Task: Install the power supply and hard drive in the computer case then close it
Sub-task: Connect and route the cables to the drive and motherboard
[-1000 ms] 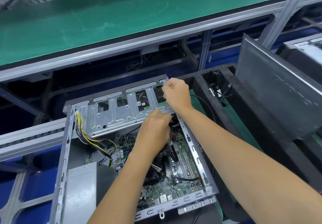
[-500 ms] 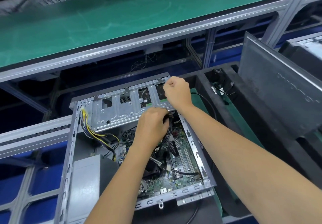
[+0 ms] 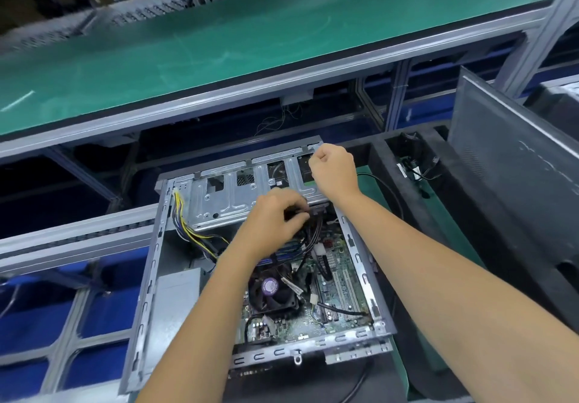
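Note:
The open computer case (image 3: 150,277) lies on its side in front of me, motherboard facing up. The grey power supply (image 3: 175,302) sits in its lower left corner, with yellow and black wires (image 3: 188,230) running up to the metal drive cage (image 3: 225,202) at the far end. My left hand (image 3: 272,217) pinches a black cable connector (image 3: 297,214) just below the cage's near edge. My right hand (image 3: 333,169) is a fist on the cage's right end, gripping its far corner. The hard drive itself is hidden.
The case's dark side panel (image 3: 507,189) leans upright at the right. A black foam tray (image 3: 407,214) surrounds the case. A green-topped bench (image 3: 250,36) with an aluminium frame runs across the back. A CPU fan (image 3: 272,293) sits mid-board.
My left hand has shifted up towards the drive cage's edge with the black cable. My right hand has stayed on the cage's right end.

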Motion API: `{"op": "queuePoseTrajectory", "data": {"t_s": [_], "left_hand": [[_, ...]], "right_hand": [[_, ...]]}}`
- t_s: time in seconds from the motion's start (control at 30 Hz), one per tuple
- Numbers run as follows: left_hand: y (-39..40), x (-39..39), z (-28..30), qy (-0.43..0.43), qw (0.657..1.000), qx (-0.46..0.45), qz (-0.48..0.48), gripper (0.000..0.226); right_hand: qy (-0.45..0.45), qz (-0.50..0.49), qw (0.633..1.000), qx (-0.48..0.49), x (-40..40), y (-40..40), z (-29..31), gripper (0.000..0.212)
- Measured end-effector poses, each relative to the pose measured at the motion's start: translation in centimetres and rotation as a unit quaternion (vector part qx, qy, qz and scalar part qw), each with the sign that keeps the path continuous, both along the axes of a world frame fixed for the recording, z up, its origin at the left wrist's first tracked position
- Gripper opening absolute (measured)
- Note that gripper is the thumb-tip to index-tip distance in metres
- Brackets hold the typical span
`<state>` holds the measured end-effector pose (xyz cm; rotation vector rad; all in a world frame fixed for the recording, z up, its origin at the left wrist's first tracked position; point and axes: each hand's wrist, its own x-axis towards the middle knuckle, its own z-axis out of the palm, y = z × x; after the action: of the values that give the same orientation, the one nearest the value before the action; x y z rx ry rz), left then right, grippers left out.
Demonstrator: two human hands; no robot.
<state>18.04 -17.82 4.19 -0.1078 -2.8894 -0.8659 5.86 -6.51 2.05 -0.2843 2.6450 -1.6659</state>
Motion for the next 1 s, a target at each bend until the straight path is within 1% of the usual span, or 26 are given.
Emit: {"op": "queuePoseTrajectory", "data": {"t_s": [0.07,0.1,0.13,0.2,0.23,0.27,0.33,0.4,0.43,0.47,0.53,0.57,0.6,0.63,0.67,0.73,0.77,0.8,0.87,0.9,1.0], "left_hand": [[-3.0,1.5,0.7,-0.029,0.998,0.038,0.05,0.006],[-4.5,2.3,0.7,-0.052,0.995,0.027,0.08,0.011],[-5.8,3.1,0.5,-0.091,0.99,0.0,0.103,0.015],[-7.3,4.2,-0.5,-0.192,0.973,-0.063,0.114,0.013],[-7.5,4.5,-1.2,-0.23,0.963,-0.086,0.11,0.016],[-7.5,4.7,-1.9,-0.255,0.956,-0.097,0.105,0.025],[-7.3,4.7,-2.9,-0.28,0.951,-0.089,0.098,0.042],[-7.1,3.9,-3.2,-0.281,0.952,-0.067,0.098,0.054],[-7.1,3.5,-3.2,-0.281,0.954,-0.052,0.091,0.055],[-7.2,3.2,-3.2,-0.282,0.956,-0.037,0.076,0.053],[-6.9,2.9,-3.3,-0.281,0.959,0.001,0.037,0.035],[-6.7,3.0,-3.4,-0.277,0.96,0.04,0.025,0.028],[-6.5,3.0,-3.4,-0.277,0.956,0.094,0.024,0.027],[-6.2,3.1,-3.4,-0.28,0.947,0.155,0.029,0.028],[-5.9,3.1,-3.3,-0.289,0.93,0.222,0.043,0.03],[-5.7,2.9,-3.3,-0.313,0.88,0.351,0.067,0.032],[-5.8,2.9,-3.2,-0.317,0.868,0.377,0.066,0.035],[-5.8,3.0,-3.1,-0.316,0.871,0.372,0.061,0.034],[-5.3,3.1,-3.1,-0.319,0.88,0.349,0.053,0.02],[-4.8,3.1,-3.3,-0.318,0.877,0.358,0.049,0.019],[-2.9,3.1,-4.0,-0.315,0.845,0.426,0.066,0.029]], "right_hand": [[-0.002,-0.001,1.0,0.003,-0.1,-0.1,0.0,0.019],[-0.003,-0.002,1.0,0.004,-0.2,-0.1,0.0,0.02],[-0.004,-0.002,1.0,0.007,-0.2,-0.2,0.0,0.02],[-0.005,-0.003,1.0,0.013,-0.4,-0.3,0.0,0.019],[-0.004,-0.003,1.0,0.017,-0.4,-0.3,-0.1,0.019],[-0.003,-0.003,1.0,0.022,-0.5,-0.4,-0.1,0.019],[0.003,-0.003,1.0,0.031,-0.6,-0.4,-0.2,0.019],[0.01,-0.004,0.999,0.038,-0.6,-0.5,-0.2,0.019],[0.011,-0.004,0.999,0.04,-0.6,-0.5,-0.2,0.019],[0.012,-0.003,0.999,0.041,-0.6,-0.6,-0.2,0.019],[0.013,0.0,0.999,0.041,-0.6,-0.5,-0.1,0.019],[0.012,0.001,0.999,0.038,-0.6,-0.5,0.0,0.019],[0.011,0.001,0.999,0.036,-0.5,-0.5,0.0,0.019],[0.01,0.0,0.999,0.034,-0.5,-0.5,0.1,0.018],[0.01,-0.002,0.999,0.033,-0.5,-0.5,0.1,0.018],[0.009,-0.003,0.999,0.031,-0.5,-0.5,0.1,0.018],[0.007,-0.005,1.0,0.029,-0.5,-0.6,0.2,0.018],[0.006,-0.007,1.0,0.029,-0.4,-0.6,0.2,0.019],[0.006,-0.008,1.0,0.029,-0.4,-0.6,0.2,0.019],[0.005,-0.009,1.0,0.029,-0.4,-0.6,0.2,0.019],[0.002,-0.011,1.0,0.026,-0.4,-0.6,0.2,0.018]]}}
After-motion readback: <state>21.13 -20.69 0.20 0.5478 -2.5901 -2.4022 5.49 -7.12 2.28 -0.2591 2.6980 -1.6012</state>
